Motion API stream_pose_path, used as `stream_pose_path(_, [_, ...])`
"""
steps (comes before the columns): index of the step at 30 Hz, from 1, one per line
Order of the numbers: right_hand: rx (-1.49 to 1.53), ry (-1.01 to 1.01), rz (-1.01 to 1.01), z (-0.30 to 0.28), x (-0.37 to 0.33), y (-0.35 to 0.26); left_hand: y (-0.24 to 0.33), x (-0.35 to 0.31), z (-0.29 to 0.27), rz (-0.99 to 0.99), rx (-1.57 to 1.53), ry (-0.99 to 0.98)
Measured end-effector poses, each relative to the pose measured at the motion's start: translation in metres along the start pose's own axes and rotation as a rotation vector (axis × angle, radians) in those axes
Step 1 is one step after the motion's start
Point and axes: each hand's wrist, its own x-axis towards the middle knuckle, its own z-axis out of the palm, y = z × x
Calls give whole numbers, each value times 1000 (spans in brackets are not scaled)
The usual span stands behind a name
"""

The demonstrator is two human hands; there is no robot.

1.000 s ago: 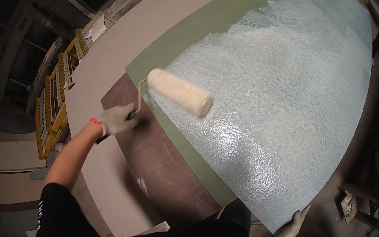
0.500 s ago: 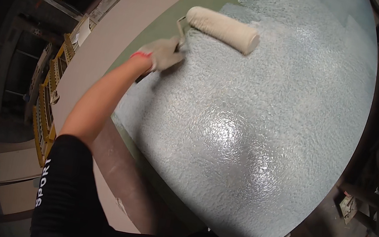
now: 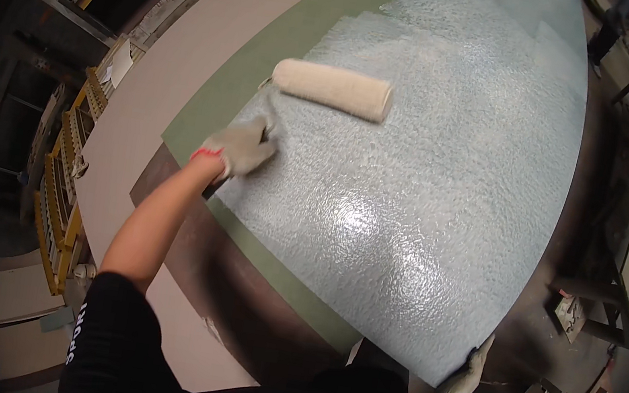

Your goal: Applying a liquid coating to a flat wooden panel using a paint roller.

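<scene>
Panel part-coated; left hand grips roller, apparently spreading; right hand at edge, grip unclear; green margin likely needs rolling

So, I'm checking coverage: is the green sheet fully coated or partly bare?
Partly bare: the green sheet shows uncovered along its left side and near edge, beside the glossy pale coating.

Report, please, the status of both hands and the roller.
Left hand holding roller. Right hand at near edge of coated panel. Roller over glossy coating. Nothing visibly blocking it.
</scene>
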Motion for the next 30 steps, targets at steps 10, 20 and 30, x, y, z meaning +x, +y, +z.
stream_pose_path(10, [82, -87, 47, -12, -6, 5, -16, -55, 12, -148, 20, -77])
stream_pose_path(20, [29, 6, 244, 10, -13, -20, 58, 243, -88, 29, -31, 132])
stream_pose_path(30, [122, -59, 39, -11, -9, 9, -4, 70, -27, 92, -129, 54])
